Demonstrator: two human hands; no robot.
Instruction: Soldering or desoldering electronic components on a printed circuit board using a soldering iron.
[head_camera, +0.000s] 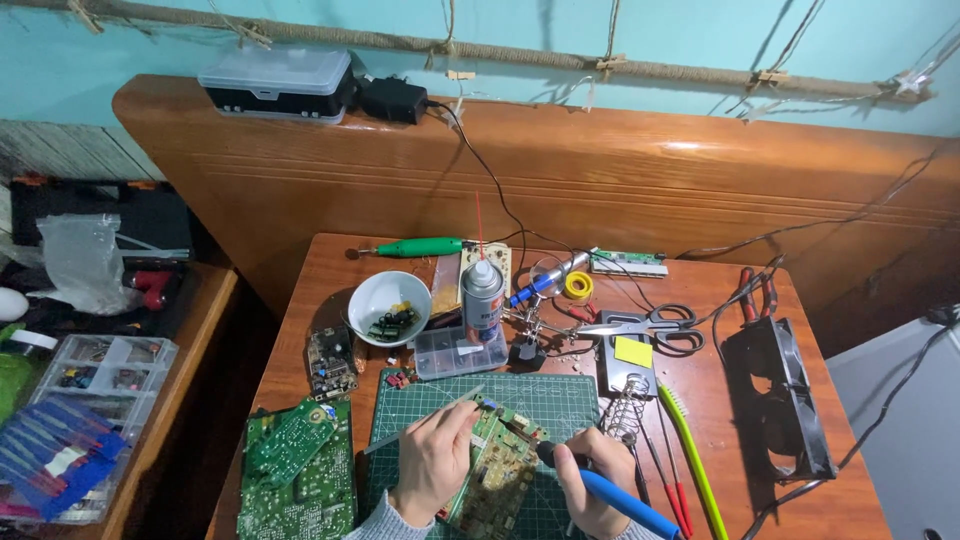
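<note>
A green circuit board (500, 470) lies tilted on the green cutting mat (560, 400) near the front edge of the wooden table (720, 290). The left hand (432, 462) rests on the board's left side, fingers curled over its edge and holding a thin grey tool (425, 420) that slants up toward the board's top corner; how tightly the fingers grip it cannot be told. The right hand (592, 480) sits just right of the board, fingers wrapped closed around a blue-handled soldering iron (615, 495), whose dark front end points at the board's right edge.

Just right of the right hand stands a coiled wire iron stand (625, 405) on a dark base with a yellow sponge (633, 351). Beside it lie red-handled screwdrivers (675, 490) and a lime-green brush (695, 460). Left of the mat, at the front left corner, two larger green circuit boards (295, 470) lie stacked. Behind the mat are a small clear plastic box (460, 352), a spray can (482, 295) with a red straw, a white bowl (388, 305) of small parts and a helping-hands holder with magnifier (535, 300). Scissors (650, 325) lie toward the middle right, a black fan (780, 400) along the right edge, and a green rotary tool (415, 247) near the back edge.
</note>
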